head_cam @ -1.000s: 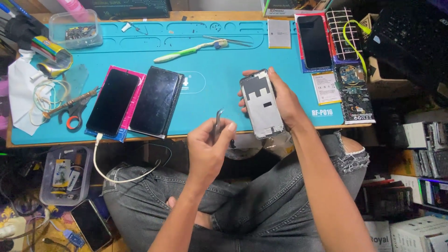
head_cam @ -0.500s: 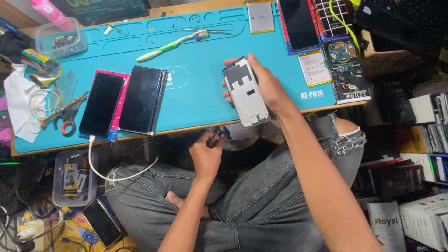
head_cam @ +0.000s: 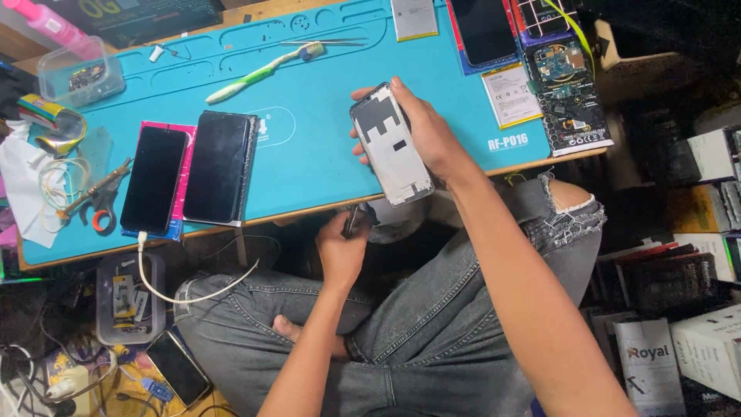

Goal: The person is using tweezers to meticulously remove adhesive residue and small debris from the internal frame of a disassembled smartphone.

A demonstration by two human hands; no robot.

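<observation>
- Nearest, the person's crossed legs in grey jeans (head_cam: pixel 432 332) fill the room below the surface, and the front edge of the teal work mat (head_cam: pixel 309 147) runs just above the knees, so little open room is left there.
- The left hand (head_cam: pixel 340 251) sits below that front edge, fingers closed around slim metal tweezers (head_cam: pixel 351 222) whose tips point up toward the mat's rim.
- A second ago this hand was raised level with the mat; it has since dropped under the edge, and the view has shifted so more floor clutter shows at left.
- The right hand (head_cam: pixel 421 131) grips a stripped phone frame with a grey metal back plate (head_cam: pixel 390 147), thumb on one long side and fingers wrapped round the other.
- The frame lies tilted over the mat's front edge, its lower end overhanging toward the lap; dark cut-outs show in the pale plate. It has stayed in the same grasp.
- Left of it the mat is bare up to two dark-screened phones (head_cam: pixel 189 174) lying side by side, one on a pink sheet, with a white cable trailing off the edge.
- Farther back lie a green-and-white toothbrush (head_cam: pixel 262 73) and, to the right, a blue circuit board (head_cam: pixel 567 66).
</observation>
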